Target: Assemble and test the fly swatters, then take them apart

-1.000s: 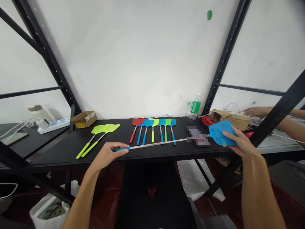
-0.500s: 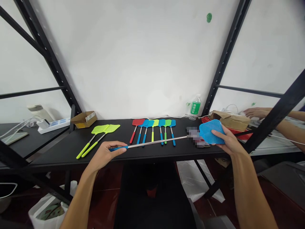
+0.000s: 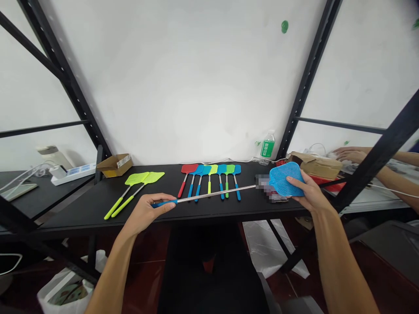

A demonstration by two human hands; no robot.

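- The left hand [image 3: 150,212] grasps the long blue fly swatter [image 3: 285,179] by its handle, the thumb and fingers closed around the grip.
- The right hand [image 3: 309,192] pinches the same swatter's flat head, thumb on the near face; the other fingers are partly hidden behind it.
- The swatter is stretched between the two hands above the front of the black table [image 3: 81,207], its silver rod rising slightly toward the right.
- In this view the rod passes in front of the handles in a row of fly swatters [image 3: 214,168]; whether it touches any, I cannot tell.
- That row runs, from left to right, red, blue, blue, yellow, blue, green, blue, heads toward the wall [image 3: 203,87] and some overlapping.
- Left of the row, two yellow-green fly swatters [image 3: 153,177] lie slanted on the table, heads overlapping.
- A small open cardboard box [image 3: 114,165] sits behind that pair.
- A clear bottle [image 3: 267,149] with a green label stands upright near the wall at the right.
- Beneath the held swatter's head is a blurred item [image 3: 278,196], too obscured to identify.
- Farther right, another person's hands [image 3: 352,153] rest beyond a brown package [image 3: 316,165].
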